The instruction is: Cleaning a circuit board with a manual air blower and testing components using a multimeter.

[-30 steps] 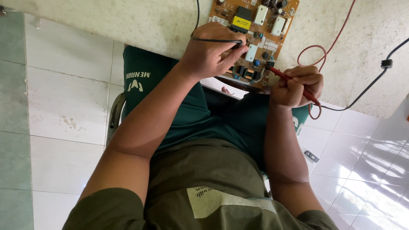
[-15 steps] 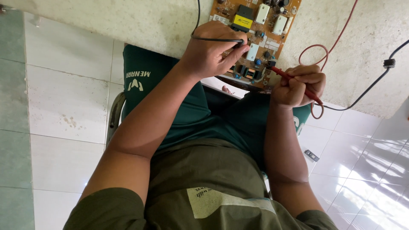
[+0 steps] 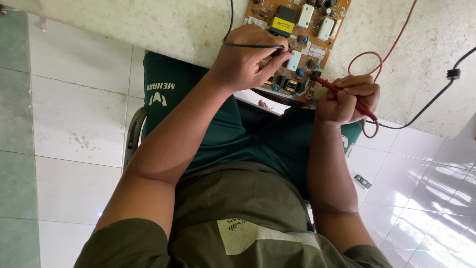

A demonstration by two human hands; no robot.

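Observation:
A brown circuit board (image 3: 317, 15) with white, black and yellow parts lies on a pale stone table edge (image 3: 163, 25). My left hand (image 3: 248, 57) holds a black test probe (image 3: 258, 46), its tip on the board's left side. My right hand (image 3: 347, 97) grips a red test probe (image 3: 333, 88) like a pen, its point touching the board's lower right corner. A black lead runs up from the left probe, and a red lead (image 3: 391, 47) loops off to the upper right.
A black cable (image 3: 436, 94) with a small clip crosses the table at right. I sit on a green-backed chair (image 3: 163, 94) over a white and green tiled floor (image 3: 69, 114). A small dark object (image 3: 363, 181) lies on the tiles at right.
Both hands stay on the board; the right hand and red probe have shifted slightly, the tip still at the lower right corner.

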